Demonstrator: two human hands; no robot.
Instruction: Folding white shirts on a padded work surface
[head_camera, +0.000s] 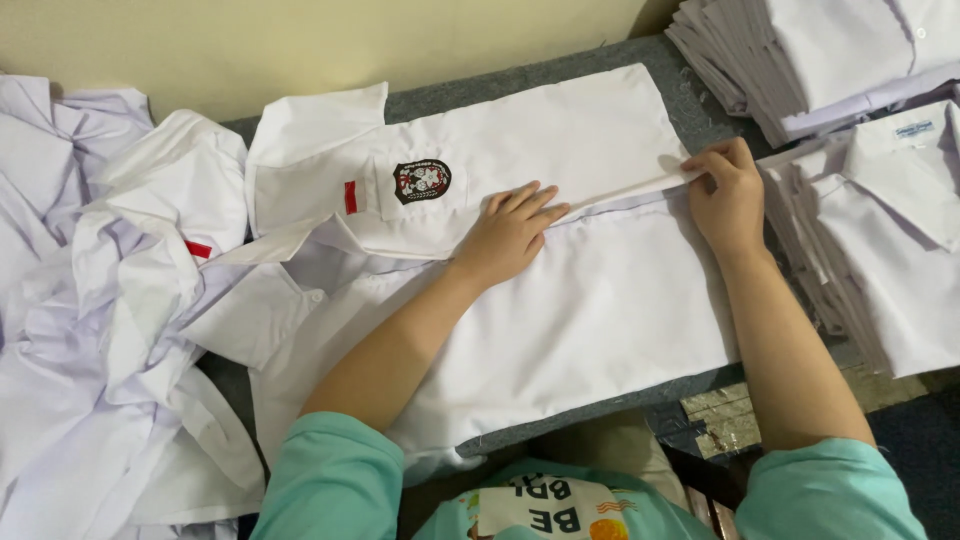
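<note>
A white shirt (600, 300) lies spread on the grey table (600, 75), collar to the left, with a round black-and-red badge (421, 181) on its chest pocket and a small red tab beside it. My left hand (508, 232) rests flat on the middle of the shirt, fingers apart, along the front edge. My right hand (729, 195) pinches the shirt's hem at the right end, where the two front panels meet.
A loose heap of white shirts (110, 300) fills the left side. Two stacks of folded white shirts sit at the right: one at the top right (810, 55), one beside my right arm (890, 240). A cream wall runs along the back.
</note>
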